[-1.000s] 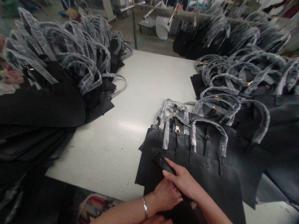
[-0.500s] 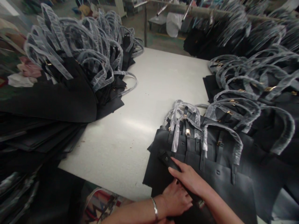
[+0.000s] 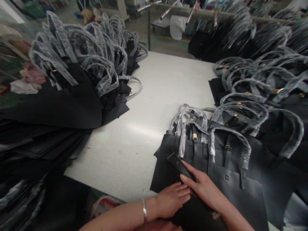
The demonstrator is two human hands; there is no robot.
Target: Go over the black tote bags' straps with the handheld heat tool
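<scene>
A black strap-like piece [image 3: 178, 163] with a small stud near its end is gripped between the thumb and fingers of my right hand [image 3: 201, 184]. My left hand [image 3: 172, 199], a silver bracelet at its wrist, lies palm down with fingers stretched over black material beside the strap. Under and behind both hands are black bag panels [image 3: 160, 173] with buckled straps and plastic-wrapped handles [image 3: 184, 128]. Metal hardware [image 3: 216, 215] shows by my right wrist.
A large pile of black bags with wrapped handles [image 3: 81, 96] covers the left side of the white table [image 3: 134, 128]. More bags [image 3: 269, 80] lie along the right. Behind the table stands a metal rail [image 3: 231, 14] with hanging bags.
My left hand has moved up and flattened out, its fingers now extended. My right hand has shifted slightly right with the strap, whose end is raised a little.
</scene>
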